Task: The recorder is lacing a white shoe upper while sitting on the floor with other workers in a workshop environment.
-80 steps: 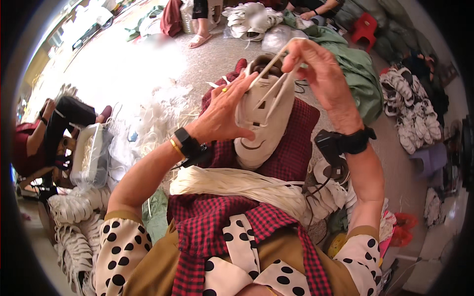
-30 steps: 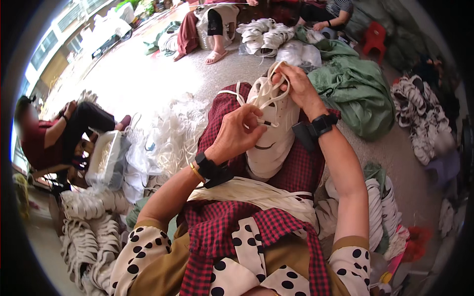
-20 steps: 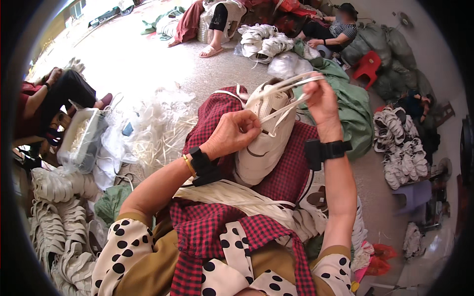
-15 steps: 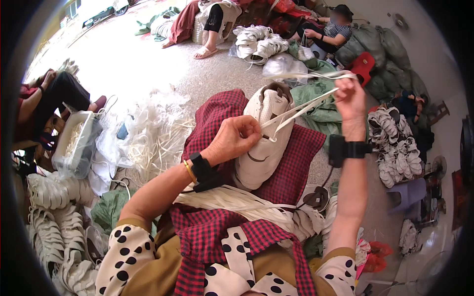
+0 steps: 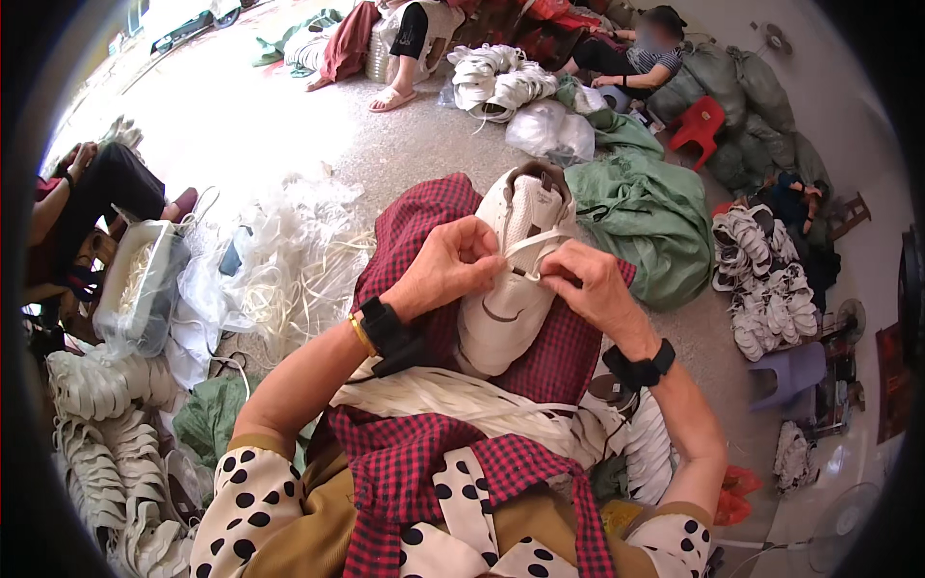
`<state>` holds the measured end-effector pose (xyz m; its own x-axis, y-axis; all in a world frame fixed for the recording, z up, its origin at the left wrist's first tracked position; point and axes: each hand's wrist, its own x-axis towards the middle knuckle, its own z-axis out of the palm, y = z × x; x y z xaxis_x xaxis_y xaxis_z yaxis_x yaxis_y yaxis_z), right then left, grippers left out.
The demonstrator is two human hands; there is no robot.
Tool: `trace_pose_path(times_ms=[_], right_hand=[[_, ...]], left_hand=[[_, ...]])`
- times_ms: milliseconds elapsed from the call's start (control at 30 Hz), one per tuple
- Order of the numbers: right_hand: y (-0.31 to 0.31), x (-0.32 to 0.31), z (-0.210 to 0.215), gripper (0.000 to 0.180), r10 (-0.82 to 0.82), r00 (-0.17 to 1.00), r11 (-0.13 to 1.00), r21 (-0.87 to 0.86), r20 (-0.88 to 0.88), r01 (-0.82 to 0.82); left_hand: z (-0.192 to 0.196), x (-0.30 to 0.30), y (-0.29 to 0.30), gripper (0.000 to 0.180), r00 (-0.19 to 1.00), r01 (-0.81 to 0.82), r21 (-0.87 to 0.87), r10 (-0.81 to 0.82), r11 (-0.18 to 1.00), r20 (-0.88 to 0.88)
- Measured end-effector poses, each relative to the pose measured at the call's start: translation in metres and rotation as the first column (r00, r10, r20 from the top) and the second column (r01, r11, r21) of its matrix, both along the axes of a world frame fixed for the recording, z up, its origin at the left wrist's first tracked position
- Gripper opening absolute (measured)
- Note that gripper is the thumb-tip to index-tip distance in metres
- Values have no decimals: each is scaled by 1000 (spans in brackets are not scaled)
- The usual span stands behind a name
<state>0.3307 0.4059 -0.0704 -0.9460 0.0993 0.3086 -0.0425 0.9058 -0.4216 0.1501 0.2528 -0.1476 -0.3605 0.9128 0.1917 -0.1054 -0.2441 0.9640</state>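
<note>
A white sneaker (image 5: 499, 332) rests on the red-and-black checked cloth over my lap, its toe towards me and its brown-lined opening away. A flat white shoelace (image 5: 532, 245) loops across the lacing area. On the left side of the shoe, my left hand (image 5: 451, 260) is closed in a pinch where the lace meets its fingertips. My right hand (image 5: 595, 291) pinches the lace at the right side of the eyelets, thumb and forefinger together. A bundle of loose white laces (image 5: 458, 397) lies across my lap, just below the toe.
Stacked white shoe parts (image 5: 116, 453) stand at the lower left. A clear bin of laces (image 5: 145, 289) and plastic bags (image 5: 289, 260) lie left. A green sack (image 5: 655, 226), white sneakers (image 5: 766, 279) and a purple stool (image 5: 788, 374) are right. Other people sit around, farther off.
My right hand has come down and left from the far right, where it held the laces stretched out, to the shoe. The lace now lies slack in a loop. My left hand stays beside the shoe.
</note>
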Motion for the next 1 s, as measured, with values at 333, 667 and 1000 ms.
trace_pose_path(times_ms=[333, 667, 1000], right_hand=[[8, -1, -4, 12, 105, 993, 994, 12, -56, -104], [-13, 1, 20, 11, -80, 976, 982, -151, 203, 112], [-8, -4, 4, 16, 111, 994, 990, 89, -12, -109]], left_hand=[[4, 4, 1, 17, 1000, -4, -54, 5, 999, 14], [1, 2, 0, 18, 1000, -11, -57, 10, 998, -28], [-1, 4, 2, 18, 1000, -16, -43, 16, 999, -9]])
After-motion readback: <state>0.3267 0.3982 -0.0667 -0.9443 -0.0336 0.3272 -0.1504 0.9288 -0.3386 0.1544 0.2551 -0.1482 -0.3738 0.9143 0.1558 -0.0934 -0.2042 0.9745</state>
